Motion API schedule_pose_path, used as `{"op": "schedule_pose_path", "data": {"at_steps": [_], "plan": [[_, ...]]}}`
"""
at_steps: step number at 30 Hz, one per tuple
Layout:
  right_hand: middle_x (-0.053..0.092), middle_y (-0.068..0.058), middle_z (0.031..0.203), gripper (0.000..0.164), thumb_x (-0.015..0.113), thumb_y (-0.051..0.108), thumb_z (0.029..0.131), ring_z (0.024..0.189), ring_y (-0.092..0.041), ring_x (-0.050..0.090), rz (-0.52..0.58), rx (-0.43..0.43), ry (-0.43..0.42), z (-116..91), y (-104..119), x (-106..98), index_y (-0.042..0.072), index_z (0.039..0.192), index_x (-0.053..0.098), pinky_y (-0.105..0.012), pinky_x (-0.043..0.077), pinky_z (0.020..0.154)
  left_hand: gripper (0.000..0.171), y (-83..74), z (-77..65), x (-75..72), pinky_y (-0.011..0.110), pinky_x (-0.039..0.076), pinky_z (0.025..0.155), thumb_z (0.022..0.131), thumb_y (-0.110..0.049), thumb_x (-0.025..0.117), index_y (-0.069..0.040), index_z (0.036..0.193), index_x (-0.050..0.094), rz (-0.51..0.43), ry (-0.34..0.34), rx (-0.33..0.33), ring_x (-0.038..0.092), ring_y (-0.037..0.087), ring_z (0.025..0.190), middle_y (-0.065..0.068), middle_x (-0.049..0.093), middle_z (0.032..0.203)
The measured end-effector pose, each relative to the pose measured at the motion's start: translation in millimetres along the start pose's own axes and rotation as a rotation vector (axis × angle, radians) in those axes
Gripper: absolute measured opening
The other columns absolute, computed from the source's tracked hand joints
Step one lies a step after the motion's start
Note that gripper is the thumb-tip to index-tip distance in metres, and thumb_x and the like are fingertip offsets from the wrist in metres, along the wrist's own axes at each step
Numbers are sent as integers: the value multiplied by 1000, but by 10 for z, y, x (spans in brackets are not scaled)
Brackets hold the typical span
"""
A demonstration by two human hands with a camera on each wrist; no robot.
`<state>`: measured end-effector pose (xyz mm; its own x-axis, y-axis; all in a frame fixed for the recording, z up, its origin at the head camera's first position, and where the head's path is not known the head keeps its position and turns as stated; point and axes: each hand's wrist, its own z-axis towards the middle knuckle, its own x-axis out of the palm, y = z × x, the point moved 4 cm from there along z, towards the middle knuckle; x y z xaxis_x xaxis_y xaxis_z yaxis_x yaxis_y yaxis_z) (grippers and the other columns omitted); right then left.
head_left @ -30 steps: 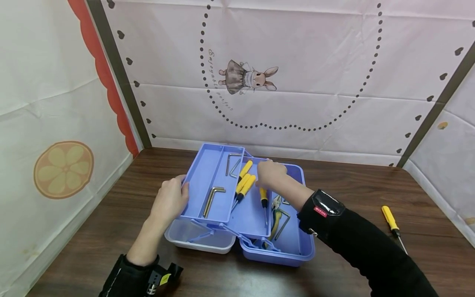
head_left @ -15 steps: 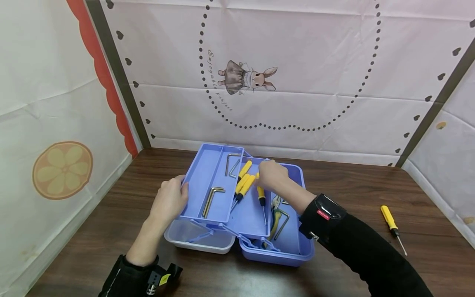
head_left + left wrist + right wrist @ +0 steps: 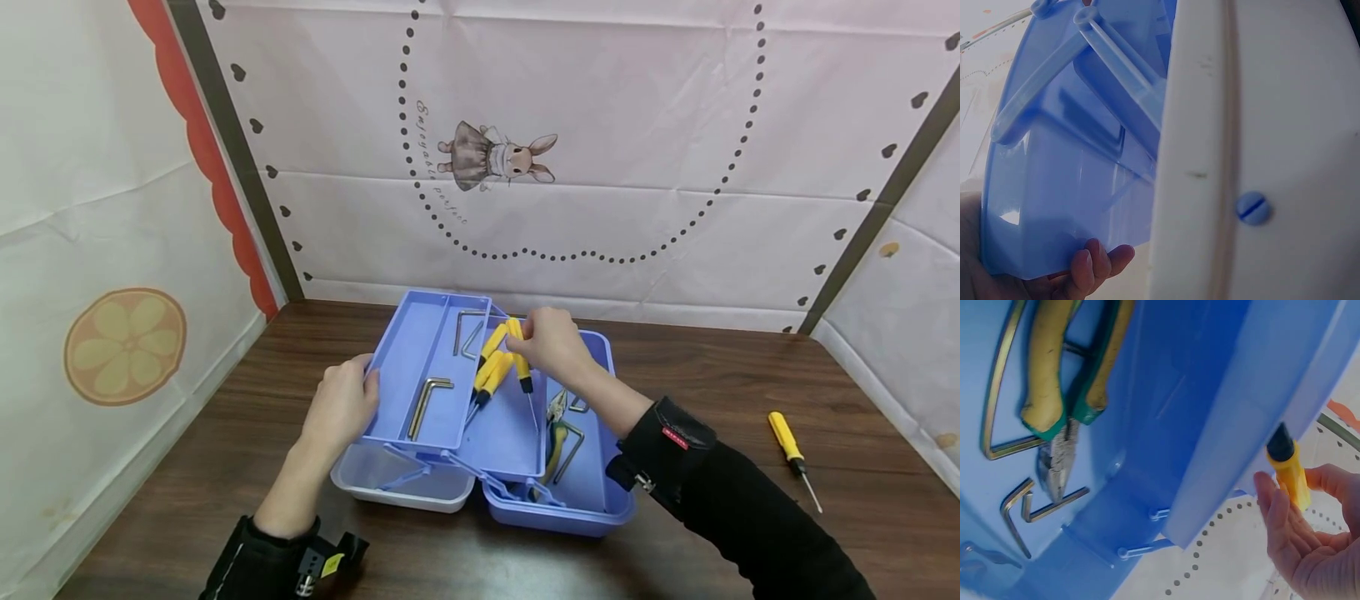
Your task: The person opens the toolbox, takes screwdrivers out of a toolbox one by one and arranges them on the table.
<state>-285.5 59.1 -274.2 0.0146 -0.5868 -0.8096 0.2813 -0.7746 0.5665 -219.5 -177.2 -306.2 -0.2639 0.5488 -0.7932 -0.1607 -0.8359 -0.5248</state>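
Note:
My right hand (image 3: 557,340) pinches the yellow handle of a screwdriver (image 3: 522,375) above the middle tray (image 3: 498,450) of a blue toolbox; its shaft slants down toward the tray floor. In the right wrist view, thumb and fingertips close on that yellow-and-black handle (image 3: 1295,478). My left hand (image 3: 343,406) grips the outer edge of the upper tray (image 3: 405,358), thumb on top. Its fingertips (image 3: 1100,262) curl beneath the tray in the left wrist view. Several yellow screwdrivers (image 3: 495,377) lie in the middle tray beside the held one. Hex keys (image 3: 427,404) lie in the upper tray.
The toolbox base (image 3: 600,521) holds pliers (image 3: 1047,375) and several hex keys (image 3: 1013,450). Folding arms (image 3: 487,483) link the trays above a whitish translucent lid (image 3: 405,497). Another screwdriver (image 3: 786,437) lies on the wooden table (image 3: 690,375) at right. Printed cloth (image 3: 600,208) walls the table.
My right hand has shifted slightly, bringing the pinched screwdriver up and left toward the other yellow handles. The left hand stays on the upper tray's edge.

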Motion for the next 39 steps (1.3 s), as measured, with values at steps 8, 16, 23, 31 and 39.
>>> {"op": "schedule_pose_path", "data": {"at_steps": [8,16,23,31,39], "plan": [[58,-9,68,20,62,21,83,54,-16,54,53,2,-68,30,62,-306,4,77,54,-22,43,44,32,-4,24,-19,46,50,66,89,-3,42,19,112,48,2,-7,7,61,37,80,34,56,99],[61,-14,78,20,61,21,84,59,-19,56,-9,3,-109,13,-106,-628,2,81,55,-23,46,47,33,-9,21,-5,46,50,67,89,-5,44,18,112,49,7,-15,-4,61,36,80,33,56,99],[61,-17,80,21,59,21,84,57,-18,57,-84,37,-110,-53,-417,-871,0,83,57,-24,47,47,33,1,12,3,47,49,68,90,-5,43,19,113,47,7,9,-5,60,38,82,35,55,101],[55,-12,64,22,60,20,80,51,-17,50,-167,63,-146,-237,-901,-1094,-2,76,56,-25,41,43,34,11,1,6,45,50,67,90,-5,43,18,114,47,2,18,-19,61,35,79,34,56,100],[51,-10,64,24,58,20,79,54,-20,47,-307,169,-106,-431,-1445,-1127,-3,74,55,-27,35,44,34,20,9,25,46,50,68,90,-5,43,19,114,47,3,16,-8,60,36,80,34,56,100]]}}
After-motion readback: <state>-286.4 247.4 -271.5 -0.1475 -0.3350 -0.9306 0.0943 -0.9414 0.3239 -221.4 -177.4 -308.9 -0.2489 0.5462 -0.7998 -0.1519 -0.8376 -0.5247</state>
